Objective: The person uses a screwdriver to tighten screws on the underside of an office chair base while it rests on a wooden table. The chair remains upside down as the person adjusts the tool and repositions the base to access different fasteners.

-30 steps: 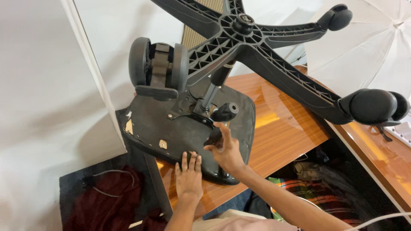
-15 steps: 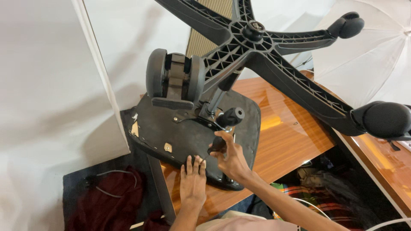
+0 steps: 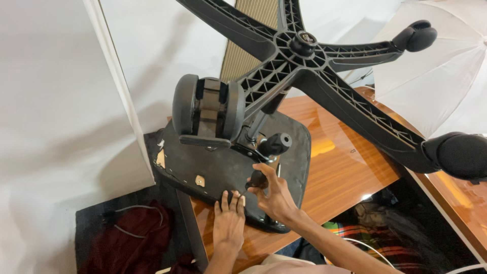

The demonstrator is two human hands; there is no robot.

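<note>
Black office chair [image 3: 231, 162] is lying upturned on the wooden worktop [image 3: 345, 167]; left hand [image 3: 228, 223] is pressing flat on its near seat edge, right hand [image 3: 271, 195] is gripping a knob [image 3: 257, 180]. Probably heavy, rigid, top-heavy; best held by the seat.

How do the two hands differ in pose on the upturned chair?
The left hand lies flat, palm down, fingers together on the black seat underside; the right hand is raised, fingers curled around a small black knob. Left presses, right pinches. Both are bare and touch the chair.

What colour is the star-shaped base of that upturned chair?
Black, a ribbed plastic chair base with black casters; the head view shows it clearly.
</note>
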